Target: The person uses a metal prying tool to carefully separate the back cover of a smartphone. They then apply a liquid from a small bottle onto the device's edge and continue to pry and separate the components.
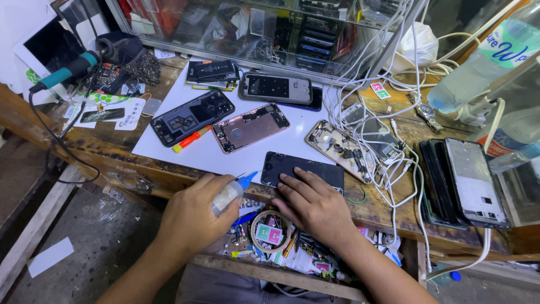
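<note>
My left hand (194, 217) grips a small glue tube (232, 190) with a blue nozzle, its thin tip pointing at the left edge of a black phone screen (292, 166). The screen lies flat at the front of a white mat (163, 147). My right hand (315, 205) presses down on the screen's near edge with fingers spread.
Several opened phones lie on the mat: a black one (191, 117), a rose-gold one (250, 127), and a stripped frame (337, 147). White cables (394, 169) tangle at right beside a stack of screens (467, 183). A soldering iron (64, 73) rests at far left. An open drawer (275, 236) of small parts sits below my hands.
</note>
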